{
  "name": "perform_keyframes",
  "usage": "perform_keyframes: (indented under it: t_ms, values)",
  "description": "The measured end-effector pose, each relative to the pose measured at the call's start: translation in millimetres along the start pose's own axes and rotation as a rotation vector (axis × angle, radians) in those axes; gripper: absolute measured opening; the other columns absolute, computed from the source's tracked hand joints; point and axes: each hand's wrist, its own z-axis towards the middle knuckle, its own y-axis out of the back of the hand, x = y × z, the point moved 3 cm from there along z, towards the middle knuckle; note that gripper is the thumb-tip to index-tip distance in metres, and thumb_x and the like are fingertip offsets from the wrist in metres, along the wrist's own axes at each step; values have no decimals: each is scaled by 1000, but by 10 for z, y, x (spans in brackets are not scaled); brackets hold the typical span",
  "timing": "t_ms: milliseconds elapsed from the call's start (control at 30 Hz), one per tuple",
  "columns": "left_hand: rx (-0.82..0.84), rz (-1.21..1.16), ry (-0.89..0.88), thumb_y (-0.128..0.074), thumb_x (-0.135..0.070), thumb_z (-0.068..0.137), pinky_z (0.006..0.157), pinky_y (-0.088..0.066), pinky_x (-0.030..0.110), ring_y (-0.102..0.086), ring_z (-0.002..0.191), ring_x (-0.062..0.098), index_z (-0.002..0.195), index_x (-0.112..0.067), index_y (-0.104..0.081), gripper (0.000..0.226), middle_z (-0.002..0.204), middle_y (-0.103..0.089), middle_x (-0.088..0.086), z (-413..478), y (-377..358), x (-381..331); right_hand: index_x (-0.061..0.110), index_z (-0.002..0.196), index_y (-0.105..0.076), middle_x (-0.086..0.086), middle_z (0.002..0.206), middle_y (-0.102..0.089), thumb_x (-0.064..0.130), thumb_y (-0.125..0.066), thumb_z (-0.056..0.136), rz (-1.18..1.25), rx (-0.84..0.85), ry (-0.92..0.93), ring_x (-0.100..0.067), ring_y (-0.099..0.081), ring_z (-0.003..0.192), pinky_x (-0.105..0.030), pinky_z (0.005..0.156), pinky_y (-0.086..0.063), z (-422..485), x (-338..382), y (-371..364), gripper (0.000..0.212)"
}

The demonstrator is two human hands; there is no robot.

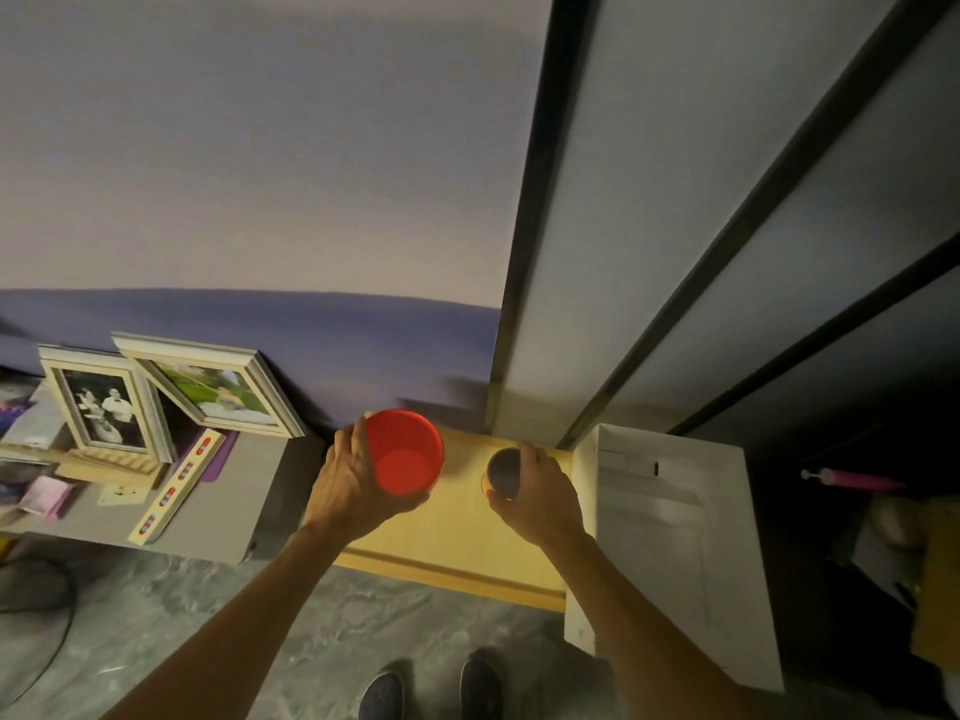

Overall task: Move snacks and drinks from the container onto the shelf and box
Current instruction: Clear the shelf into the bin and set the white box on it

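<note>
My left hand (349,485) grips a red cup (406,453) from its left side, holding it over the left part of a light wooden box top (457,532). The cup's open mouth faces me and looks empty. My right hand (540,496) wraps around a small dark-topped can or jar (504,470) over the right part of the same wooden surface. Whether either item rests on the wood or hangs just above it, I cannot tell.
A white cabinet (675,537) stands right of the wooden box, with a tall dark-edged shelf unit (623,252) behind. At left, a grey low table (218,511) holds two picture frames (98,402) and small items. My shoes (431,688) stand on the grey floor.
</note>
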Motion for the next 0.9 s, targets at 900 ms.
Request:
perform_keyframes:
  t_ms: [900]
  values:
    - [79,-45,-577,-79,-94,38,99,-56,49,-51,131,29,153,-33,-26,141,153,-36,3,-1385,2238,-1021,24,140,-48,0,131,-61,47,-83,78,121,-422,-160,-27,-65,113,-43,88,-59,-2372,1380,1745,75]
